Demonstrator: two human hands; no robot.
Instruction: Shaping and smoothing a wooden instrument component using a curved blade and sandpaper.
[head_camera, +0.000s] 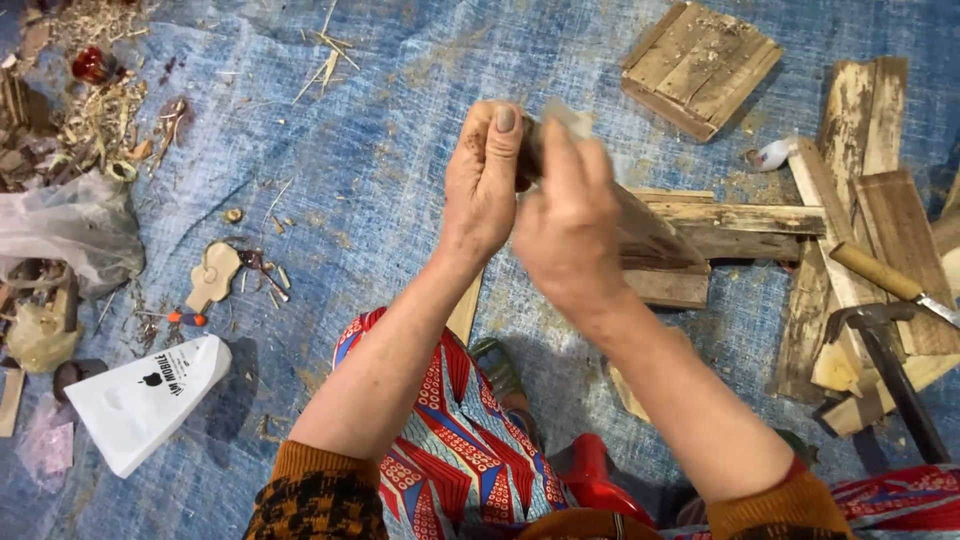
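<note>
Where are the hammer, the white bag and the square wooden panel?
hammer (872, 322): head view, on its dark metal head.
white bag (140, 405): head view, middle of its flat face.
square wooden panel (700, 68): head view, centre of its slats.

A weathered wooden slat (650, 235) — grey-brown, flat and rough-grained — is held raised and tilted above the blue woven tarp (400, 150), its upper end hidden between both hands, its lower end slanting toward the stacked planks.
</note>
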